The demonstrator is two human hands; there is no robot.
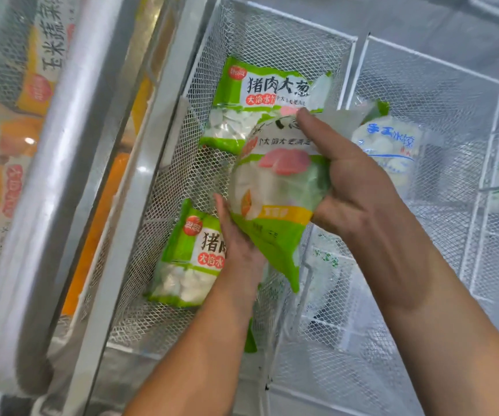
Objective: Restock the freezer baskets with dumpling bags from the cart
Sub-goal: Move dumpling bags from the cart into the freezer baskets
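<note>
Both hands clamp one green dumpling bag (275, 187) above a white mesh basket (164, 187). The left hand (239, 250) cups its lower edge from beneath; the right hand (359, 187) grips its right side, thumb pressed on the top. Under the left hand, a second green bag (188, 259) lies on the basket floor. A third (260, 100) lies at the far end. Further right, a blue-lettered bag (389, 151) sits in the next basket (428, 85).
</note>
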